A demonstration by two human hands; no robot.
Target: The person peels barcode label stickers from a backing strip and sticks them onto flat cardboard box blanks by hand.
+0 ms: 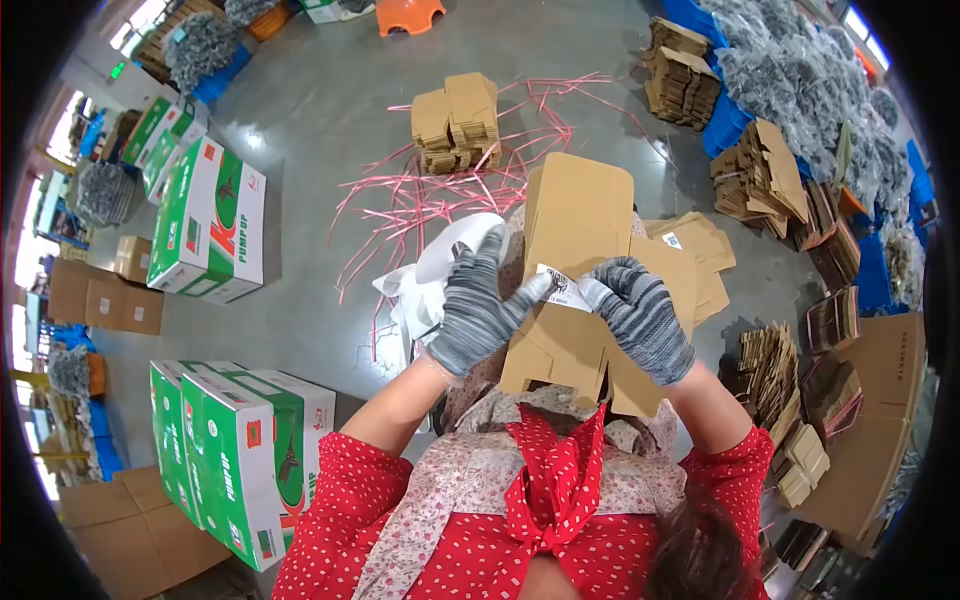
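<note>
My right hand [640, 318] pinches the label [566, 290] — likely light, limp, sticky; best held by edges; my left hand [476, 305] touches it — whether pinching, I can't tell.

Floor [330, 130]: grey, smooth, glossy. Directly on it:
- 12 o'clock: stack of flattened cartons [455, 125], brown, resting among straps.
- 11 o'clock: loose straps [440, 200], pink, tangled.
- Between 11 and 12: stool [408, 14], orange, cut by frame.
- 10 o'clock: printed box [212, 222], green and white.
- 8 o'clock: printed boxes [240, 460], matching, side by side.
- 2 o'clock: cardboard pile [760, 175], brown; its footing probably floor, view distorted.
</note>
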